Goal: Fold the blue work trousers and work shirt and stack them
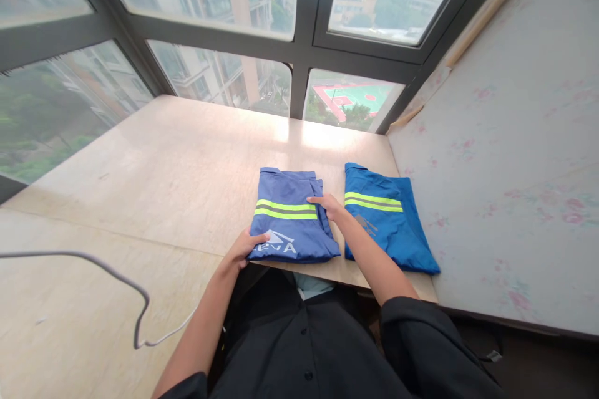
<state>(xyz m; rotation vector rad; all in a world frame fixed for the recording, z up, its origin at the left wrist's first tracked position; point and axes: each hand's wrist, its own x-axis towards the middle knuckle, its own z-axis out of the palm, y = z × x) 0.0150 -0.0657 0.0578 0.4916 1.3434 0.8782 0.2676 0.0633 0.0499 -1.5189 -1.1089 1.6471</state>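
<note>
A folded purple-blue garment lies near the front edge of the wooden surface, with a yellow-and-grey reflective band and white lettering. My left hand grips its lower left corner, thumb on top and the other fingers partly hidden beneath. At its right side, my right hand has the thumb or a finger stretched over the end of the band; its other fingers are hidden. Just to the right lies a second folded garment, brighter blue, with a similar band and a grey logo. My right forearm passes over its left part.
The pale wooden surface reaches back to dark-framed windows. A flowered wall borders it on the right. A grey cable curves across the left side, passing near my left forearm.
</note>
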